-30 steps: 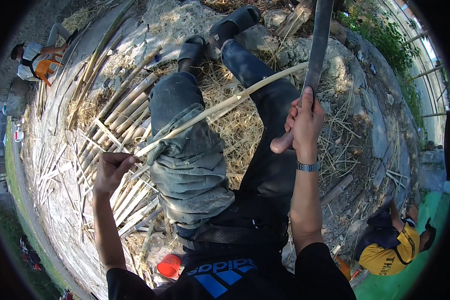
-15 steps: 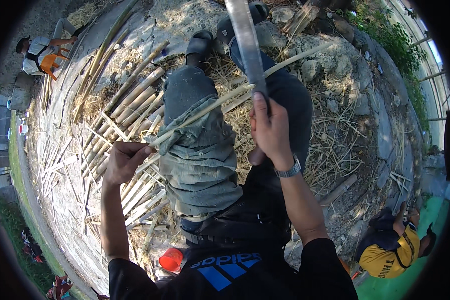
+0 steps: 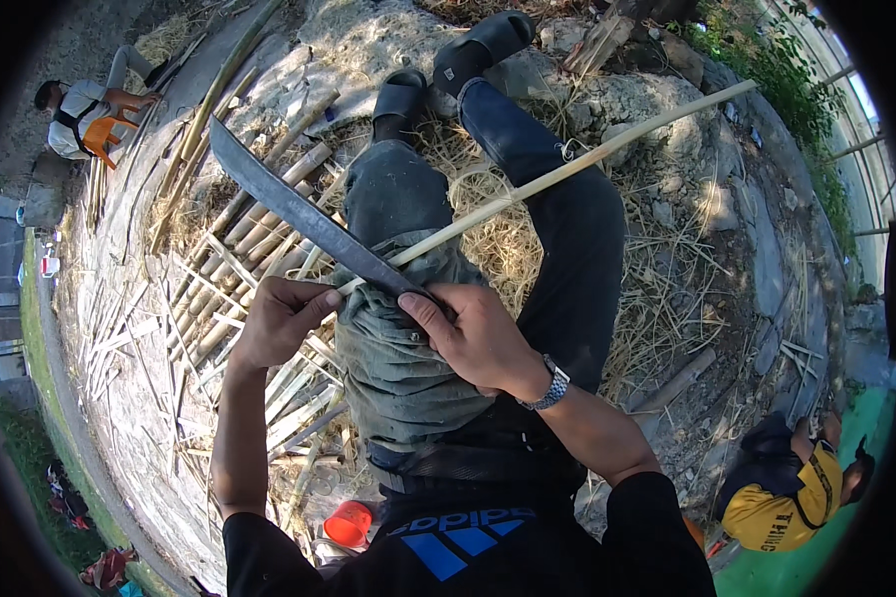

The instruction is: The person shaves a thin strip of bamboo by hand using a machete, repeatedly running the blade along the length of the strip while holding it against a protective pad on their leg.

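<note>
My left hand [image 3: 291, 320] pinches the near end of a long pale bamboo strip [image 3: 567, 171], which runs across my thighs toward the upper right. My right hand [image 3: 468, 333] grips a machete [image 3: 299, 211], its handle mostly hidden by the fingers. The dark curved blade points to the upper left and crosses over the strip close to my left hand. A grey-green cloth [image 3: 393, 383] is draped over my left thigh, under both the strip and the blade.
Cut bamboo poles [image 3: 269, 229] and split slats [image 3: 294, 408] lie to the left. Straw-like shavings [image 3: 657, 264] cover the ground to the right. A red bucket [image 3: 348, 522] stands near my left side. One person [image 3: 90, 109] sits far left, another in yellow [image 3: 791, 493] at lower right.
My right hand has come down and left, and the machete has swung from pointing up to pointing upper left. The strip now reaches further to the upper right.
</note>
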The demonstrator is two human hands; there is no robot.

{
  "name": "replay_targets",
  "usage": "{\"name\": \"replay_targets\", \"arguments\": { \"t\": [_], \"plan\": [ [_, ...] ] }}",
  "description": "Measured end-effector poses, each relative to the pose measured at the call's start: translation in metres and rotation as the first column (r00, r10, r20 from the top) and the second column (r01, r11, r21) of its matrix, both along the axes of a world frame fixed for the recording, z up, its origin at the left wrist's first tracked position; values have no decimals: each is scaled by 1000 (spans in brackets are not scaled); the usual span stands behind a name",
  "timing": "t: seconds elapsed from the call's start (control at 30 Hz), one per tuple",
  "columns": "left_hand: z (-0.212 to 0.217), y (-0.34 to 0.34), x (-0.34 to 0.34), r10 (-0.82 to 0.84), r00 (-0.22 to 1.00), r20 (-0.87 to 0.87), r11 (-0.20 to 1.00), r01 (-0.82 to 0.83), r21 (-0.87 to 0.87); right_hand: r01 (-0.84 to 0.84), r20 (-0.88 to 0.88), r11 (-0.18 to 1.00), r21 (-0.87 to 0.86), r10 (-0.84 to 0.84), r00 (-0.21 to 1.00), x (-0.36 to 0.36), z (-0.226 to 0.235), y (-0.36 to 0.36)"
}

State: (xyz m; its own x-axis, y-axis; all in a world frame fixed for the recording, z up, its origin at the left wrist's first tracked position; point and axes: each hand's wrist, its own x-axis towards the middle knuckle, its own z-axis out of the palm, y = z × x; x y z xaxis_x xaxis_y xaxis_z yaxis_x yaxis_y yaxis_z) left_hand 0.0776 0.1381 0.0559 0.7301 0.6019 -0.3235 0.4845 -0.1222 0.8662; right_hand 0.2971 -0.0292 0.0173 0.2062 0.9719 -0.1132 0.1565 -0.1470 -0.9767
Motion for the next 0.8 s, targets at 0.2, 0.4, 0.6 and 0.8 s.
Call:
{"name": "replay_targets", "arguments": {
  "t": [0.2, 0.4, 0.6, 0.8],
  "plan": [
    [2, 10, -41, 81, 996, -43, 996, -80, 37, 645, -239, 764, 17, -623, 744, 99, 37, -20],
    [-5, -8, -36, 201, 979, -37, 967, -192, 168, 561, 49, 828, -5, -560, 827, 95, 3, -9],
    [-14, -8, -53, 190, 979, -75, 972, -177, 153, 316, -122, 947, -46, -320, 940, 41, -2, -3],
    [-2, -16, -38, 192, 977, -91, 969, -174, 176, 500, -104, 866, -15, -499, 860, 72, -4, 14]
  ]
}}
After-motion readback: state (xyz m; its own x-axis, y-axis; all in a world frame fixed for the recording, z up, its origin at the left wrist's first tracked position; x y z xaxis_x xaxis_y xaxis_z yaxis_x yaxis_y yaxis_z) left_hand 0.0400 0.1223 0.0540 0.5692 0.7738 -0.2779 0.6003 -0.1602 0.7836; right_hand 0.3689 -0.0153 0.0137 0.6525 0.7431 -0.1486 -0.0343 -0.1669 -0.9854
